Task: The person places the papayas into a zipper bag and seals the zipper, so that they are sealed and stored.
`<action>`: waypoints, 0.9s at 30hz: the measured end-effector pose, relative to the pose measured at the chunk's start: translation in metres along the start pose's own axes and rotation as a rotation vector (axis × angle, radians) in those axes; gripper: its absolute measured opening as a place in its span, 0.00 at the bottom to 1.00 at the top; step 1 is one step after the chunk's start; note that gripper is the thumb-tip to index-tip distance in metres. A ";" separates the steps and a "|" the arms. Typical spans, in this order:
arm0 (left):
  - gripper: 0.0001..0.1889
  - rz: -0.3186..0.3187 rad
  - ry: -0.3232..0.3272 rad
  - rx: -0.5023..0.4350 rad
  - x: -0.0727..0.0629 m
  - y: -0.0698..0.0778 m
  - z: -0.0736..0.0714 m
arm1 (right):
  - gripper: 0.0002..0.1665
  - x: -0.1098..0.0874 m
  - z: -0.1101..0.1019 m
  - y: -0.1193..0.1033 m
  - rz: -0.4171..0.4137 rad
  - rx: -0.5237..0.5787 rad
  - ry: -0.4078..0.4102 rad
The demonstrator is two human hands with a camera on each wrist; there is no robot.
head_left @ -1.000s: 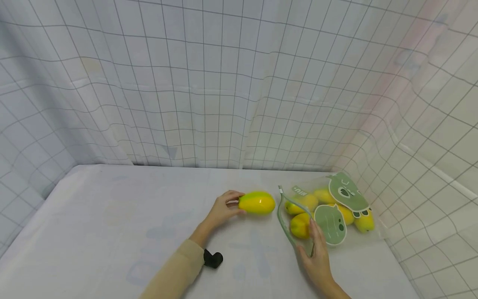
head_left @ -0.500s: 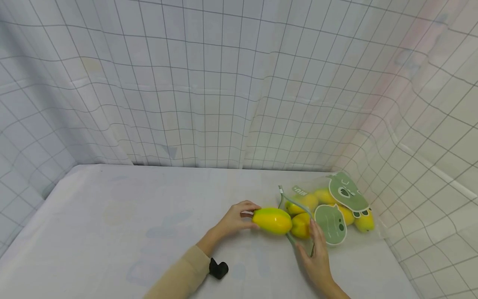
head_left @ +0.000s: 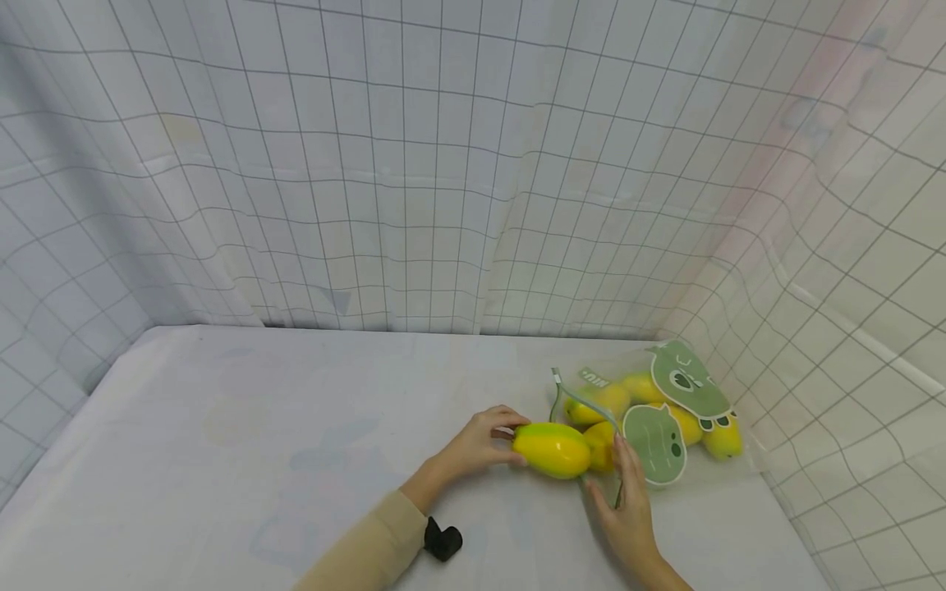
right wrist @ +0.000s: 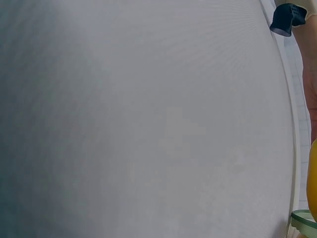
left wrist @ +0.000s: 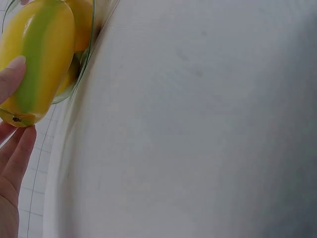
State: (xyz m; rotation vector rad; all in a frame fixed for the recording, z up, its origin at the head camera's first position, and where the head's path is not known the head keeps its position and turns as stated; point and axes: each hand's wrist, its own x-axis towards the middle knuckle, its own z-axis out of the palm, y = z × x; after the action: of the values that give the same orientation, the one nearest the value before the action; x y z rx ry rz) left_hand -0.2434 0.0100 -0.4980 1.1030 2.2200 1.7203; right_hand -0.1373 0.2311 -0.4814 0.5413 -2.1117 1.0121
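My left hand [head_left: 475,447] grips a glossy yellow mango [head_left: 554,451] with a green streak by its near end, thumb on one side and fingers on the other. The mango's far end is at the mouth of a clear zip bag [head_left: 654,443] with green animal prints, overlapping its edge in the head view. Several yellow mangoes [head_left: 609,400] lie inside. At the bag's near side my right hand [head_left: 628,517] holds the opening's edge between thumb and fingers. In the left wrist view the held mango [left wrist: 47,59] covers part of the bag's green rim [left wrist: 88,59].
The bag lies on a white-covered table [head_left: 259,460] at its right end, close to the grid-patterned curtain [head_left: 835,345]. More of that curtain hangs along the back edge. A black wrist camera [head_left: 443,539] sits by the left sleeve.
My left hand has carried the mango right and nearer to me, from beside the bag to its mouth. My right hand and the bag have stayed in place.
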 end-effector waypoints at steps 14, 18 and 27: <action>0.26 -0.008 -0.003 0.023 0.008 0.008 0.015 | 0.53 -0.008 0.003 0.015 0.003 -0.008 -0.007; 0.25 0.008 -0.002 0.021 0.007 0.030 0.015 | 0.54 -0.019 0.006 0.036 0.018 0.015 -0.012; 0.24 -0.018 -0.002 0.060 0.010 0.048 0.018 | 0.51 -0.003 0.001 0.006 -0.002 0.016 0.001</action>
State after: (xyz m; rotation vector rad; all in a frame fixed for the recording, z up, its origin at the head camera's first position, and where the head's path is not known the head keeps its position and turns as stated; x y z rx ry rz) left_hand -0.2192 0.0344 -0.4592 1.0936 2.2876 1.6557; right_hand -0.1394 0.2345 -0.4871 0.5500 -2.1035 1.0288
